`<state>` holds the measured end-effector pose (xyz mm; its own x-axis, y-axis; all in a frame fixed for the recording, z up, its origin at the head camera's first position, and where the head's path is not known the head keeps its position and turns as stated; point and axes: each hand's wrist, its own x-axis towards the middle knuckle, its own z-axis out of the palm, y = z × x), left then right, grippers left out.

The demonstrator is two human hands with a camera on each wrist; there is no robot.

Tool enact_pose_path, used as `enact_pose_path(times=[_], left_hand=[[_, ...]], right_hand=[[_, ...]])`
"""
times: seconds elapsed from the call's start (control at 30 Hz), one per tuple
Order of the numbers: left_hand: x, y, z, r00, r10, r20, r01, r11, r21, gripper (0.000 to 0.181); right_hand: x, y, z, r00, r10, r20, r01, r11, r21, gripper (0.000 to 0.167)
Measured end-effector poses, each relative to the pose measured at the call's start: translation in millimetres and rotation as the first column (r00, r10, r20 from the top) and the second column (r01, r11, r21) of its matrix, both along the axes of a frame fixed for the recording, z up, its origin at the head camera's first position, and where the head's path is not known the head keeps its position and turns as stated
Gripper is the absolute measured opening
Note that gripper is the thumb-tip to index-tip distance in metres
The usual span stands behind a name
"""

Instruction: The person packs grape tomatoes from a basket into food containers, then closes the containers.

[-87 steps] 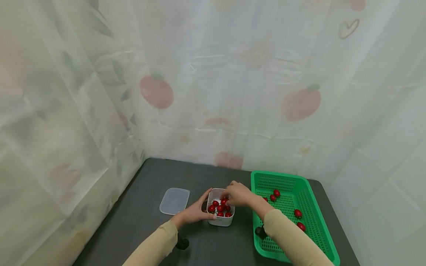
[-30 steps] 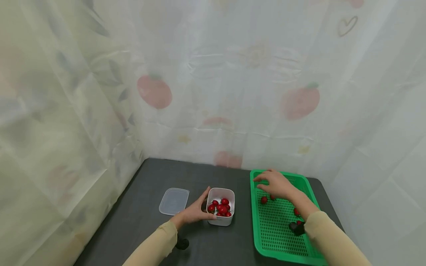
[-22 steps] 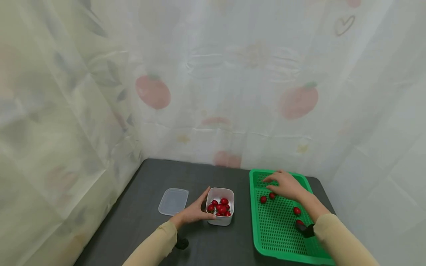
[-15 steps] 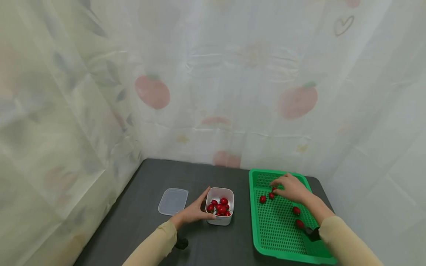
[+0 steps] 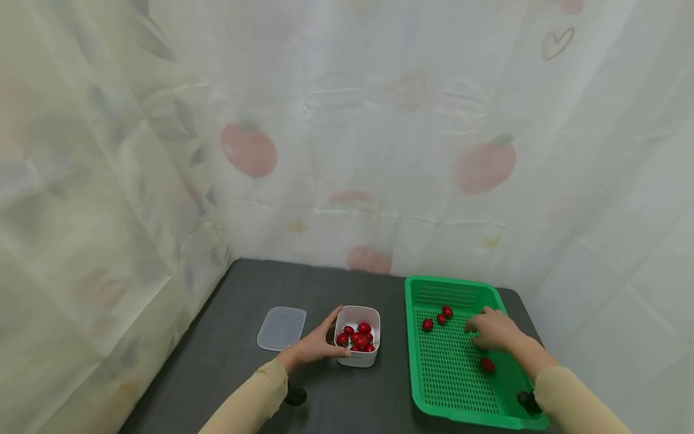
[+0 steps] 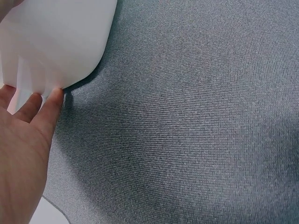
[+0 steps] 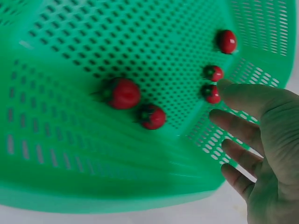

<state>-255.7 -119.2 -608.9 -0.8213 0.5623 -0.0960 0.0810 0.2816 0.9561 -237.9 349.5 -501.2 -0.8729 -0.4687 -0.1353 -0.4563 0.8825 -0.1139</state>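
My left hand (image 5: 314, 345) grips a small white plastic container (image 5: 359, 360) between thumb and fingers. Several cherry tomatoes (image 5: 361, 342) lie inside it. In the left wrist view, fingertips press against the container's pale side (image 6: 60, 42). Over the right part of a green basket (image 5: 414, 374) is my right hand (image 5: 494, 331), fingers spread and holding nothing. One cherry tomato (image 5: 487, 364) shows just below that hand; another (image 5: 428, 325) lies with two more at the basket's far left. From the right wrist, a tomato (image 7: 153, 116) hidden from the head view by the hand is visible.
A translucent lid (image 5: 282, 328) lies flat on the dark table (image 5: 336, 404), left of the container. Printed curtains (image 5: 347, 150) hang behind the table and along both sides. Black wrist mounts (image 5: 295, 396) stick out under the sleeves.
My right hand has left the container, crossed over to the basket, and moved past the far tomatoes toward the nearer right ones. The left hand keeps its hold on the container.
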Motion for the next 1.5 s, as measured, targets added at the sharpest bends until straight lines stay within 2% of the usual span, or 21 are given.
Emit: enact_pose_path(times=[0.23,0.47,0.63,0.93,1.23,1.5], left_hand=[[-2.0,-1.3,-3.3,1.0,0.008,-0.003,-0.009,1.0,-0.019,0.115],[-3.1,-2.6,-4.9,1.0,0.0,-0.018,0.0,1.0,-0.001,0.115],[-1.6,-1.7,-4.4,1.0,-0.009,-0.001,0.009,1.0,0.017,0.115],[-0.1,-0.4,-3.6,1.0,-0.029,0.001,0.028,0.999,0.035,0.116],[1.6,0.8,-2.3,1.0,-0.014,0.012,0.014,0.999,0.038,0.114],[0.2,0.6,-2.5,1.0,-0.009,0.008,0.009,1.0,0.026,0.117]], right_hand=[[7.7,7.6,-12.5,1.0,0.002,0.006,-0.002,0.999,0.052,0.009],[11.0,10.0,-21.8,1.0,0.001,-0.009,0.0,0.998,0.059,0.041],[14.8,9.1,-24.4,1.0,-0.003,-0.017,0.005,0.997,0.081,0.054],[18.9,8.4,-23.2,0.998,-0.054,0.016,0.051,0.988,0.144,0.051],[15.1,6.9,-32.0,0.999,-0.019,0.033,0.011,0.971,0.238,0.04],[20.7,4.8,-36.5,1.0,0.003,0.021,-0.008,0.977,0.213,0.042]])
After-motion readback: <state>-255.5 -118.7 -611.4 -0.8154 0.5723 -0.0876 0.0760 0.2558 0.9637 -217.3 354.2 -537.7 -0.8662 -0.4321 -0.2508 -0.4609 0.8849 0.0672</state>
